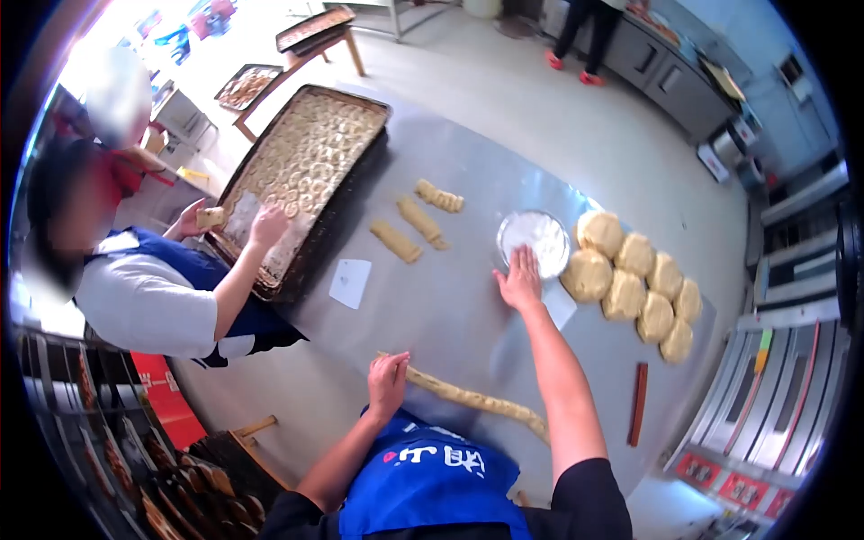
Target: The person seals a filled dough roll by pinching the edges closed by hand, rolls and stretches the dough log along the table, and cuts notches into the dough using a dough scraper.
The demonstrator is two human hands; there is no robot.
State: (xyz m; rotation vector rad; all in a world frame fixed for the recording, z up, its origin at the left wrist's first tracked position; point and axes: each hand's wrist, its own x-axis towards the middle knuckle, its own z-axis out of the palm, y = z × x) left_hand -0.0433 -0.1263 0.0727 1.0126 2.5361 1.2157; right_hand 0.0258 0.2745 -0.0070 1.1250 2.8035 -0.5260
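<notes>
A long dough rope (477,398) lies along the near side of the metal table. My left hand (388,380) is closed at its left end, where a bit of dough shows past the fingers. My right hand (520,277) reaches to a round bowl of white flour (544,236). Its fingers are stretched out and their tips touch the flour; the thumb sticks out to the left. Under that forearm, the rope's right end is partly hidden. Beyond my hands rest three short dough pieces, including a plain roll (394,241) and a notched one (439,196).
Several round dough lumps (624,295) sit right of the bowl. A brown stick (637,405) lies at the right, and a white scraper (350,283) at the left. A co-worker (153,288) handles dough pieces over a large tray (385,110). Another person stands far back.
</notes>
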